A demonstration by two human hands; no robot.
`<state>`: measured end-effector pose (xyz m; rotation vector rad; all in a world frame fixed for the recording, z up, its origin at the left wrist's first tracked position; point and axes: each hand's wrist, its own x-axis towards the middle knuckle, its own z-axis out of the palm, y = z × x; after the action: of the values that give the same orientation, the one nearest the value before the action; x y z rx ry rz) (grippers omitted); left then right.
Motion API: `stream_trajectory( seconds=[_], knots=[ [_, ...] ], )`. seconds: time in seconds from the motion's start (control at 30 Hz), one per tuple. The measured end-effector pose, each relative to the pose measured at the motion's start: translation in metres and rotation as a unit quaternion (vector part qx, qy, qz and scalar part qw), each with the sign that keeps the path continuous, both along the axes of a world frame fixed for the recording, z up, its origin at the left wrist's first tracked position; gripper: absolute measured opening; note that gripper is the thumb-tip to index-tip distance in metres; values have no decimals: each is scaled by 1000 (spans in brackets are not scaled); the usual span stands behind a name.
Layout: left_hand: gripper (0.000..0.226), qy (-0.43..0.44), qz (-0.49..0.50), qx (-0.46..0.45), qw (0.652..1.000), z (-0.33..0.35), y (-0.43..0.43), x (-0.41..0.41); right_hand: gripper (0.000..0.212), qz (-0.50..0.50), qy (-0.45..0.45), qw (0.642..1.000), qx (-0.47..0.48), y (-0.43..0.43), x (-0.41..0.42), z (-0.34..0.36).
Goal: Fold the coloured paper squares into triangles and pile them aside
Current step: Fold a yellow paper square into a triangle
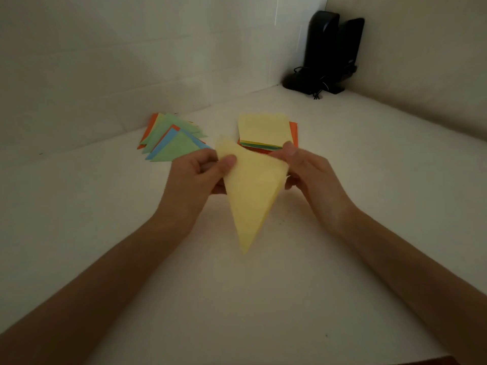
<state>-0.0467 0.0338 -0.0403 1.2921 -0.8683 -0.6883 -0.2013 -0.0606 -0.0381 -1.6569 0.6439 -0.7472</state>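
A yellow paper point(251, 191), folded into a triangle with its point hanging toward me, is held above the white table. My left hand point(203, 172) pinches its upper left corner with the thumb on top. My right hand point(308, 169) pinches the upper right corner. Behind them lies a stack of unfolded coloured squares point(266, 130) with a yellow sheet on top. To the left of that stack spreads a pile of folded triangles point(171, 138) in green, blue and orange.
The white table point(263, 299) sits in a corner between two pale walls. A black device with cables point(326, 54) stands in the far right corner. A brown strip point(432, 360) shows at the near edge.
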Motion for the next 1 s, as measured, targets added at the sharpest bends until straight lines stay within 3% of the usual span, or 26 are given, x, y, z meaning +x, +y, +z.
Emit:
stream_trajectory(
  seconds=[0.13, 0.3, 0.5, 0.67, 0.83, 1.0],
  knots=[
    [19, -88, -114, 62, 988, 0, 4, -8, 28, 0, -14, 1000, 22, -3, -4, 0],
    [23, -146, -138, 73, 977, -1, 7, -11, 4, 27, -9, 999, -38, 4, -1, -2],
    [27, -100, -126, 64, 985, -6, 7, -15, 17, 18, -44, 995, -87, 9, 3, -7],
    [29, -74, -115, 56, 989, -7, 7, -15, 16, 6, -19, 973, -230, 7, 2, -13],
    [35, -72, -110, 46, 990, -6, 8, -15, 13, -5, 4, 925, -381, 6, 0, -16],
    [40, -140, -97, 33, 985, -5, 9, -15, 9, 5, 1, 942, -335, 10, 0, -15]
  ],
)
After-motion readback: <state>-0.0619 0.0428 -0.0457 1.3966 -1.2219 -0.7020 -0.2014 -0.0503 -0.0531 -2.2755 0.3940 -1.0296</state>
